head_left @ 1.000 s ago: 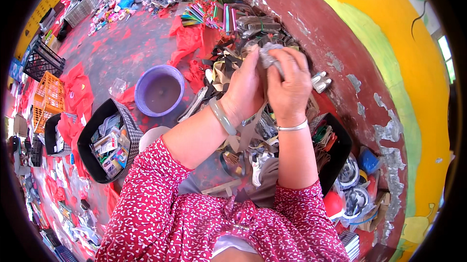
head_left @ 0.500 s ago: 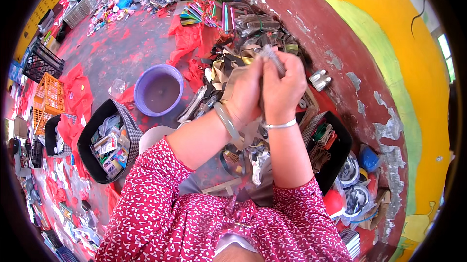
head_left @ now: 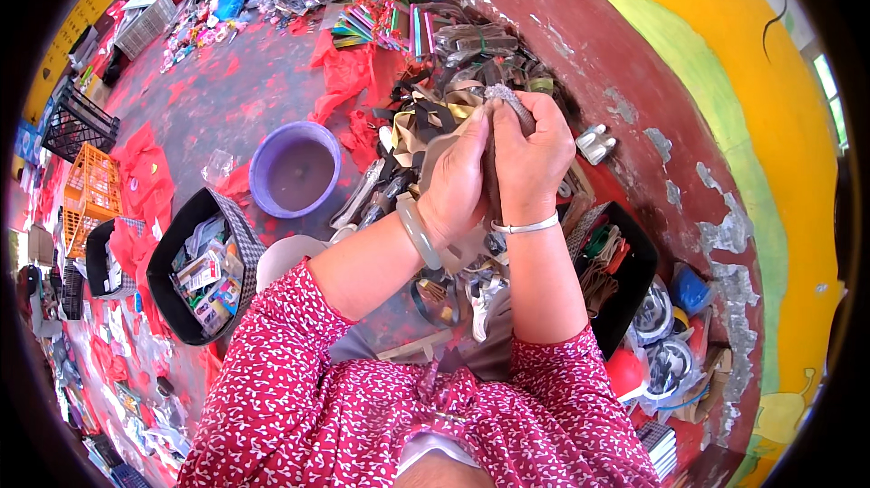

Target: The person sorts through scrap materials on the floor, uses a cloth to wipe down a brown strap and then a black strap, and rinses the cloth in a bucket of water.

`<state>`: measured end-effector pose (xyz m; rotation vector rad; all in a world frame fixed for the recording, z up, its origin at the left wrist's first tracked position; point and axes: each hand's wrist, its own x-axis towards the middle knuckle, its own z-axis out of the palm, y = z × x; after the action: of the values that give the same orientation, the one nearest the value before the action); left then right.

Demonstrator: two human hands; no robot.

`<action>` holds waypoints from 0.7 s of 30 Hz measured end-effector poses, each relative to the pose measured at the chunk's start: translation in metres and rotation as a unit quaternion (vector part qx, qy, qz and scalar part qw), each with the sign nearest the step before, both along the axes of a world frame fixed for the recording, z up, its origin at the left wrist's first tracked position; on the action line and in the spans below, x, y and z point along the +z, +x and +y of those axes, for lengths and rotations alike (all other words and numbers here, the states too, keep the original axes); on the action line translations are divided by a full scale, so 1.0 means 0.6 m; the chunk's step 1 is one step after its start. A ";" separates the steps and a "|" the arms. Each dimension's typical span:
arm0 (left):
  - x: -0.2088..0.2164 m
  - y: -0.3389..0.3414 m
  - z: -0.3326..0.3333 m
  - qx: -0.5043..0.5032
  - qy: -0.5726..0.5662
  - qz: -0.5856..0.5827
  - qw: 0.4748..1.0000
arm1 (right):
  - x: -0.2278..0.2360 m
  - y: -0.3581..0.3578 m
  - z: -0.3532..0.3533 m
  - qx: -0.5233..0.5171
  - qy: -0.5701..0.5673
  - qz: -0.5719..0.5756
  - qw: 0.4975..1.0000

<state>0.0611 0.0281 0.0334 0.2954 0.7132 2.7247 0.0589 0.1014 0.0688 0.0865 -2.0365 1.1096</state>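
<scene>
Both my hands are raised together in front of me, closed on a soft-looking grey, sparkly strip (head_left: 504, 96). A rounded end of it shows above the fingers, and a darker length hangs between the palms; its exact kind is unclear. My left hand (head_left: 456, 173), with a pale bangle at the wrist, pinches it from the left. Wrapped round its right side is my right hand (head_left: 535, 154), wearing a silver bangle. Beneath the hands lies a pile of beige and black straps (head_left: 415, 130) and other small goods.
To the left stand a purple basin (head_left: 294, 169) and a checked box (head_left: 243, 232) of packaged items. On the right, another black-lined box (head_left: 625, 261) holds bundled cords, beside bagged round items (head_left: 666, 366). A peeling red wall (head_left: 625, 62) borders the right side. Red sheets (head_left: 344, 80) lie on the floor.
The strip's grey end is now more exposed above my fingers, and its hanging part shows more clearly between my hands. My hands have shifted only slightly.
</scene>
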 end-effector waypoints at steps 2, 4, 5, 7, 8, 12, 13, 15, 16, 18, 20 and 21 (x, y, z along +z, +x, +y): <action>0.008 -0.009 -0.003 0.009 -0.011 0.011 1.000 | 0.000 0.007 0.001 0.031 -0.006 -0.035 0.999; 0.023 -0.023 -0.019 0.029 -0.029 0.020 0.999 | -0.015 0.021 -0.009 0.063 0.031 -0.029 0.997; 0.030 -0.038 -0.027 0.048 -0.029 0.020 0.998 | -0.023 0.026 -0.020 0.076 0.043 0.016 0.996; 0.045 -0.034 -0.039 0.056 -0.033 0.025 0.998 | -0.019 0.037 -0.032 0.084 0.065 0.036 0.994; 0.037 -0.034 -0.035 0.040 -0.015 0.026 0.999 | -0.015 0.033 -0.031 0.070 0.052 0.045 0.995; 0.020 0.000 -0.014 0.018 -0.011 -0.010 1.000 | -0.003 0.001 -0.015 0.005 -0.002 0.050 0.999; 0.019 0.001 -0.011 -0.009 -0.005 -0.009 1.000 | -0.001 0.004 -0.014 0.019 0.011 0.039 0.999; 0.028 -0.016 -0.023 -0.009 -0.004 0.006 1.000 | 0.002 0.020 -0.016 0.048 0.038 0.017 0.998; 0.036 -0.025 -0.030 0.006 0.003 0.014 1.000 | -0.010 0.026 -0.027 0.068 0.019 0.012 0.997; 0.044 -0.030 -0.041 0.007 0.021 0.037 0.999 | -0.013 0.036 -0.035 0.085 0.051 0.036 0.994; 0.039 -0.024 -0.032 0.002 0.005 0.046 0.999 | -0.005 0.031 -0.032 0.064 0.036 0.033 0.997; 0.034 -0.020 -0.025 0.000 -0.003 0.050 0.999 | -0.001 0.023 -0.024 0.044 0.020 0.028 0.998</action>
<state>0.0492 0.0129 0.0540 0.4320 0.7476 2.7225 0.0727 0.0868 0.0685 0.2270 -2.0214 1.1070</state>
